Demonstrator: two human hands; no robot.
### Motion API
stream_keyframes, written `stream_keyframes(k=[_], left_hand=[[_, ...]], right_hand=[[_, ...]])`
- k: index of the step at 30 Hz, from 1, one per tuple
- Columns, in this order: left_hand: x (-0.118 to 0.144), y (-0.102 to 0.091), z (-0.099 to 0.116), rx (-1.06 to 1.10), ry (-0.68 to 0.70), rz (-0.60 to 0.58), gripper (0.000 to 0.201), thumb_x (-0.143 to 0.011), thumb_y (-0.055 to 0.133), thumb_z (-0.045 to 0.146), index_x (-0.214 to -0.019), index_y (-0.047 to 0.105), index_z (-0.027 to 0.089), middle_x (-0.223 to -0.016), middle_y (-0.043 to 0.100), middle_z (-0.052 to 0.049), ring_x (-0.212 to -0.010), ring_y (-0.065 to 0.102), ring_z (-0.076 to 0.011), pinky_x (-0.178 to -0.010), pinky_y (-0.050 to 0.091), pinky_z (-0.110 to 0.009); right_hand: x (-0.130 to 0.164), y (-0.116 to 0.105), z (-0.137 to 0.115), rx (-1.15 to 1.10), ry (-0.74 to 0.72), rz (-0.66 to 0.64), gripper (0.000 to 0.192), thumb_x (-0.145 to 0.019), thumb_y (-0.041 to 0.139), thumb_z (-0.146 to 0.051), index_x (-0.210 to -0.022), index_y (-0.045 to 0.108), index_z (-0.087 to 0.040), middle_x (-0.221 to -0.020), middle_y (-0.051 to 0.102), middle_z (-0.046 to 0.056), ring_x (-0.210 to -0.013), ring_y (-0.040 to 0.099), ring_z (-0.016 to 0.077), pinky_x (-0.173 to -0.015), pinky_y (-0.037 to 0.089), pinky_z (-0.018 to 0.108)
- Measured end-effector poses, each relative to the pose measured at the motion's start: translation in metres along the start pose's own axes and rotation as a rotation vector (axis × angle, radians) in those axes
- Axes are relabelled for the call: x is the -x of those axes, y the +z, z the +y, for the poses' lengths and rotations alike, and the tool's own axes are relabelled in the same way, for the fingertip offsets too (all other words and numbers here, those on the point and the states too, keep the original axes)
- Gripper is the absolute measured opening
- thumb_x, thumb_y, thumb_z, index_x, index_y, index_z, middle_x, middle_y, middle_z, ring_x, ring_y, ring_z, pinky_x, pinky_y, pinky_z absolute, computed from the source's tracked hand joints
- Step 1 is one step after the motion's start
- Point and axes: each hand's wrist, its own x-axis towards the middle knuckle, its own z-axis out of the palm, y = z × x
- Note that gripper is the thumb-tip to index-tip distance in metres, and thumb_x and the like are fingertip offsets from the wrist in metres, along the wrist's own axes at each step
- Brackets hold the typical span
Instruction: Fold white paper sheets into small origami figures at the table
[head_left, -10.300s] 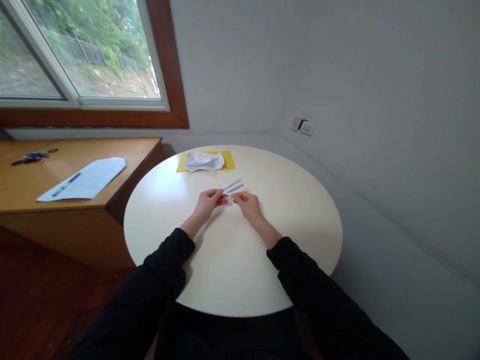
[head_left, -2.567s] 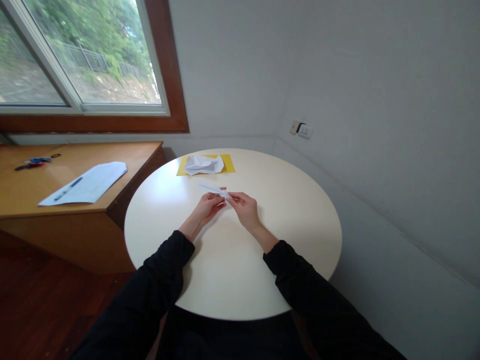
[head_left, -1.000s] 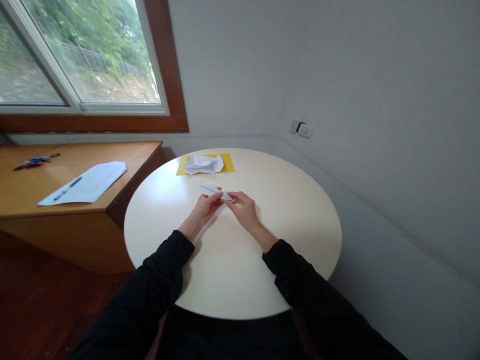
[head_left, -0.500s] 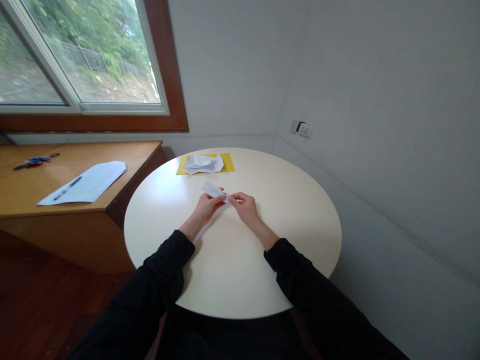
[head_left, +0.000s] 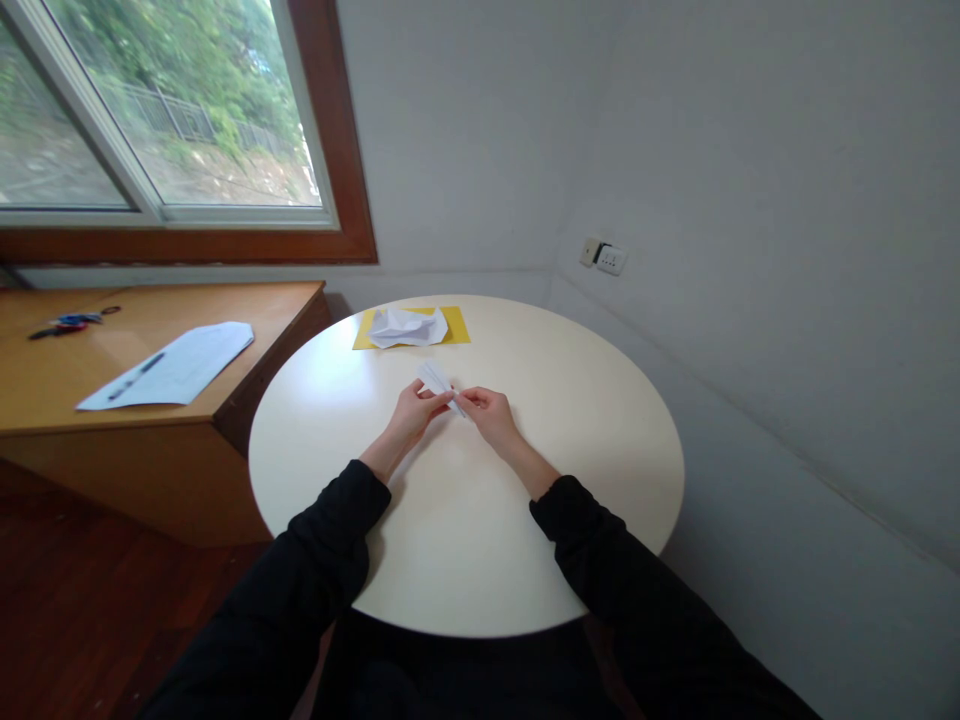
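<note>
Paper strip point(head_left: 437, 382) points away-left (both hands pinching)

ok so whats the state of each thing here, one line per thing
folded paper strip: pinched at its near end between both hands, free end slanting up and away
left hand: fingers closed on the strip
right hand: fingers closed on the strip
crumpled white paper: lying on the yellow sheet
yellow sheet: flat at the table's far edge
round table: bears both papers
pen: lying on a white sheet on the wooden desk
</note>
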Motion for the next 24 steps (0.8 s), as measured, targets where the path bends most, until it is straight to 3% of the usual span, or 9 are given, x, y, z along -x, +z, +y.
stream_keyframes(k=[7, 10, 14, 24], left_hand=[[0.0002, -0.0009, 0.0012, 0.067, -0.070, 0.108, 0.055, -0.061, 0.071, 0.011, -0.108, 0.043, 0.015, -0.073, 0.065, -0.003, -0.067, 0.063, -0.0126, -0.079, 0.047, -0.033], [-0.0005, -0.0004, 0.0008, 0.071, -0.077, 0.118, 0.043, -0.061, 0.070, 0.011, -0.097, 0.048, 0.013, -0.072, 0.065, -0.004, -0.068, 0.063, -0.0129, -0.081, 0.047, -0.032], [-0.0012, -0.0008, -0.0011, 0.039, -0.097, 0.029, 0.022, -0.059, 0.072, 0.016, -0.074, 0.057, 0.010, -0.073, 0.064, -0.006, -0.069, 0.062, -0.0124, -0.082, 0.046, -0.030], [0.0010, -0.0004, -0.0028, -0.062, -0.080, -0.005, 0.023, -0.054, 0.075, 0.024, -0.061, 0.058, 0.011, -0.065, 0.061, -0.004, -0.066, 0.059, -0.0125, -0.079, 0.045, -0.031]], right_hand=[[-0.0017, -0.0014, 0.0016, 0.002, -0.027, 0.063, 0.019, -0.065, 0.062, -0.035, -0.067, 0.063, -0.015, -0.068, 0.065, 0.003, -0.065, 0.057, 0.0152, -0.066, 0.045, 0.028], [-0.0032, -0.0017, 0.0039, 0.005, -0.027, 0.092, 0.019, -0.064, 0.062, -0.034, -0.066, 0.063, -0.015, -0.068, 0.065, 0.004, -0.065, 0.057, 0.0157, -0.067, 0.046, 0.030], [-0.0043, -0.0018, 0.0064, -0.004, -0.035, 0.104, 0.019, -0.064, 0.063, -0.034, -0.067, 0.063, -0.015, -0.068, 0.065, 0.004, -0.064, 0.058, 0.0162, -0.067, 0.046, 0.030], [-0.0025, -0.0019, 0.0084, 0.124, -0.078, 0.107, 0.020, -0.066, 0.062, -0.034, -0.071, 0.064, -0.016, -0.072, 0.067, 0.005, -0.066, 0.059, 0.0167, -0.065, 0.047, 0.029]])
